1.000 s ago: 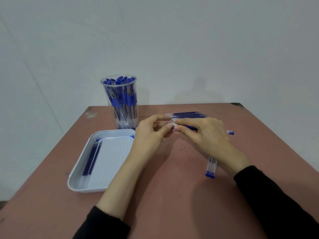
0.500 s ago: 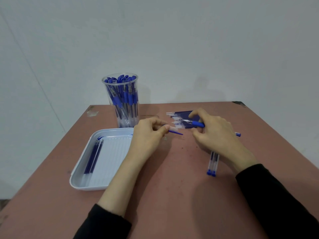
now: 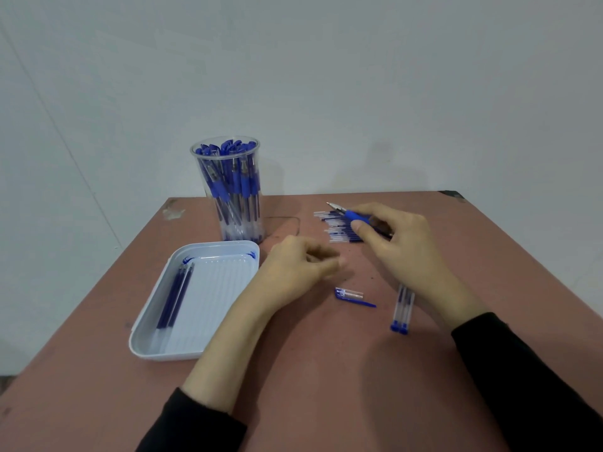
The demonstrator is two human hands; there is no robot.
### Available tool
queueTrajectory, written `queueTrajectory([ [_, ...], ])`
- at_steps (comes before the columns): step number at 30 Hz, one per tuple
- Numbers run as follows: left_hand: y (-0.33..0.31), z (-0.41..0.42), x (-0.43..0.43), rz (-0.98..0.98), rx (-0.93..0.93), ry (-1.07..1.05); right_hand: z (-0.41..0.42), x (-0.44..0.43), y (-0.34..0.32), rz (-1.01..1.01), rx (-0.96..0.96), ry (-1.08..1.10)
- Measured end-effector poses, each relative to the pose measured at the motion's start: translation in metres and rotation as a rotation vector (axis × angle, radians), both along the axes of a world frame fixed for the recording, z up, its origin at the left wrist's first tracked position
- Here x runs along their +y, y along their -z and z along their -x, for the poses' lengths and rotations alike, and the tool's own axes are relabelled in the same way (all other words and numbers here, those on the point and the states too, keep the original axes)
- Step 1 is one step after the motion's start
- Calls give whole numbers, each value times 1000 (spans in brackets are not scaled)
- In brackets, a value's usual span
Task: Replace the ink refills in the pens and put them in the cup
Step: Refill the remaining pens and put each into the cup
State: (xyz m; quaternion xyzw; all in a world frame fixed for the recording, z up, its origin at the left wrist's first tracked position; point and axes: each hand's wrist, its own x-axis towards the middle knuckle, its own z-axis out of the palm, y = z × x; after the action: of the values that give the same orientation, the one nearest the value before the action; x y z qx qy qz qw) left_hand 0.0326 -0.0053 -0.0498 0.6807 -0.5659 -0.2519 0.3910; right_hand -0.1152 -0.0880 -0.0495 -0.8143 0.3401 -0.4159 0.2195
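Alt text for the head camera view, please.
A person's right hand holds an uncapped blue pen over a pile of refills on a brown table, the left hand empty beside it. A pen cap and two pens lie nearby; a white tray and a clear cup full of pens stand at left.

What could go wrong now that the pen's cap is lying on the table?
The loose cap might roll away or be brushed off by the left hand. The right hand holds the pen uncapped, so its tip could mark the table. The cup looks packed; another pen may not fit.
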Motion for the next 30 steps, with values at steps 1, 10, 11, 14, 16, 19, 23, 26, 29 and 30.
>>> queueTrajectory([
  [1,-2,1,-1,85,144,-23,-1,3,-4,-94,-46,-51],
  [10,-12,5,0,291,927,155,-7,20,-15,-945,-322,-466],
  [11,-12,5,0,304,940,144,-8,20,-14,-942,-326,-469],
  [14,-9,2,-3,352,950,62,-10,19,-10,-801,-324,-432],
  [16,-8,1,-4,363,938,-3,-11,19,-8,-707,-328,-400],
  [19,-10,2,-4,376,992,-20,-14,21,-5,-637,-310,-347],
  [23,-15,5,-3,367,1095,44,-16,19,-2,-608,-362,-259],
  [26,-14,2,-3,366,1082,-19,-13,16,-3,-548,-402,-182],
  [29,-12,-1,-3,351,957,-96,-13,16,-5,-495,-372,-158],
  [30,-11,-2,-3,337,908,-101,-13,17,-5,-485,-355,-164],
])
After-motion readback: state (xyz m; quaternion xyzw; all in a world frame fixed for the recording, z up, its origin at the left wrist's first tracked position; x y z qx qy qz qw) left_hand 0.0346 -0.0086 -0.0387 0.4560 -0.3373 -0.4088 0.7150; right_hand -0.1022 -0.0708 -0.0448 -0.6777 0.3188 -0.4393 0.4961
